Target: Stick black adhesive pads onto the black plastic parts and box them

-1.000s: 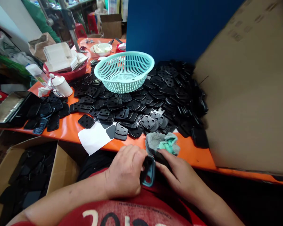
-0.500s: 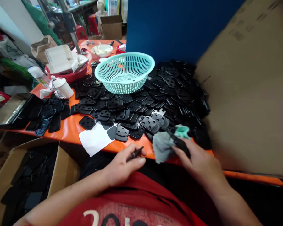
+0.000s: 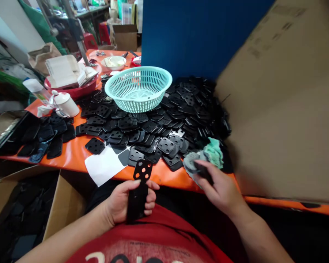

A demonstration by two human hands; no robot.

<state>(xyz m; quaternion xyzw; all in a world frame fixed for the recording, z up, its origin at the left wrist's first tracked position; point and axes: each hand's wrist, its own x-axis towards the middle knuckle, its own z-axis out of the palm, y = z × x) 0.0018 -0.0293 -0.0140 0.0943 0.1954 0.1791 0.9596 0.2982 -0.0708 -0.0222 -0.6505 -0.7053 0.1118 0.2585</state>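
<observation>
The clock has the left hand at its centre, and the person's body lies at 6 o'clock. The left hand (image 3: pixel 119 204) is narrow, with fingers curled round 1 black piece (image 3: pixel 137 201). The far end of this piece is a plate with holes (image 3: pixel 142 170), which sticks out past the thumb toward 12 o'clock. Seen from the right hand (image 3: pixel 218 187), the piece lies at 9 o'clock, well apart from it.

The right hand is at 3 o'clock and grips 1 dark thing (image 3: pixel 204 171); I cannot tell what it is. A crumpled cloth (image 3: pixel 214 153), grey and green, is bunched against this thing, at 11 o'clock from the right hand. I cannot tell if it is 1 cloth or 2.

At 9 o'clock stands 1 carton (image 3: pixel 71 195) with many dark pieces (image 3: pixel 20 204) inside, too dim for counting. The orange table (image 3: pixel 164 175) begins just beyond the hands. On it, at 11 o'clock, lies 1 white sheet (image 3: pixel 104 168).

Farther, a heap of black plates (image 3: pixel 164 126) spreads at 1 o'clock; they overlap too much to count. At 12 o'clock, 1 pale green basket (image 3: pixel 139 106) rests on the heap. At 11 o'clock there are 1 white lidded mug (image 3: pixel 67 105) and, beyond, 1 red basin (image 3: pixel 84 91). At 2 o'clock stands 1 large cardboard sheet (image 3: pixel 285 109). Farthest, 1 blue panel (image 3: pixel 197 36) rises at 1 o'clock.
</observation>
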